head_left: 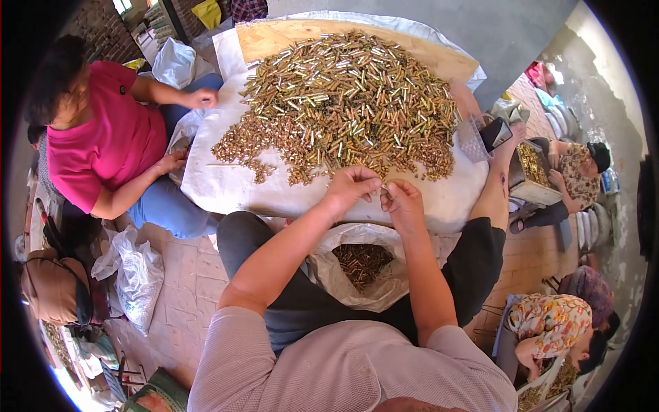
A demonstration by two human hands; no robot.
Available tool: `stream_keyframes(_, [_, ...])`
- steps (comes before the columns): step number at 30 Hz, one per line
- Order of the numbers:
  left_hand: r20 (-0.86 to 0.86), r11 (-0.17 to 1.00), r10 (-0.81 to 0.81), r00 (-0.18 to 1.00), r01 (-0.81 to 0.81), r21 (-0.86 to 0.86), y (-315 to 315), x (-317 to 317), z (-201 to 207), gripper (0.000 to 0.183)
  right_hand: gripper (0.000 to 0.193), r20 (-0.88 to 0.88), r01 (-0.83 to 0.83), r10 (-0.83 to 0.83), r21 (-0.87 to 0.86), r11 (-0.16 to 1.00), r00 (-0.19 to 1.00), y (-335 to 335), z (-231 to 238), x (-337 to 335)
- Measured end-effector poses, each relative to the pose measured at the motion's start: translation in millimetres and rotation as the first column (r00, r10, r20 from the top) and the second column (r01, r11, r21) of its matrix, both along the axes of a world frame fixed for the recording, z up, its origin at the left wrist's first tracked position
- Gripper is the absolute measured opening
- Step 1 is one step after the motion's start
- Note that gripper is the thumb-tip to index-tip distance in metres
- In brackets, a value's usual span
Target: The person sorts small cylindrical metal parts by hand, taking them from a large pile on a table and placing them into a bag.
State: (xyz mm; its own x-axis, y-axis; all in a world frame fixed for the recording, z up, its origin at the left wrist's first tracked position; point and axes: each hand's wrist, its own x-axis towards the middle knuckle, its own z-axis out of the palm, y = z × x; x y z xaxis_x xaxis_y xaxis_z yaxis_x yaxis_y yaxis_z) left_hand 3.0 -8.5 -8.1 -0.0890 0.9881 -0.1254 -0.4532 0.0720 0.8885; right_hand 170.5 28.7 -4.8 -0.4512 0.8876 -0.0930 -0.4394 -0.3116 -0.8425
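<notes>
Both my hands meet over the near edge of a white-covered table (233,189). My left hand (351,189) is closed in a pinch, its fingertips almost touching those of my right hand (405,200), which is pinched too. Between the fingertips shows a small gold-coloured metal piece (384,184), too small to make out fully. Just beyond lies a wide heap of slim, rod-like metal pieces (357,96), gold and silver in colour. Shorter copper-coloured metal bits (254,141) spread along its left and near sides. Below my hands, between my legs, an open white sack (329,275) holds darker slim metal pieces (364,264).
At the left a person in a pink top (110,137) sits against the table. A filled plastic bag (137,281) stands on the brick floor (192,275). To the right, people work beside a box (535,192) of metal pieces. A wooden board (274,31) edges the heap's far side.
</notes>
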Motion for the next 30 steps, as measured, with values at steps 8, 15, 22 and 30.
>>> stream_keyframes(8, [-0.936,0.921,0.347,0.056,-0.209,0.329,24,-57,8,0.019,0.008,0.496,-0.58,0.478,0.065,0.812,0.725,13,4,27])
stream_keyframes(15, [-0.983,0.965,0.094,-0.158,-0.227,0.129,39,-53,-2,0.021,0.012,0.692,-0.433,-0.323,0.68,0.591,0.646,44,-41,26])
stream_keyframes(22, [-0.999,0.959,0.047,-0.026,-0.277,0.052,33,-69,-17,0.016,0.019,0.664,-0.481,-0.614,0.741,0.469,0.425,47,-32,0])
stream_keyframes(30, [-0.847,0.995,-0.06,0.528,-0.032,-0.09,12,-74,-6,0.023,0.013,0.658,-0.431,-0.597,0.753,0.497,0.459,49,-32,1])
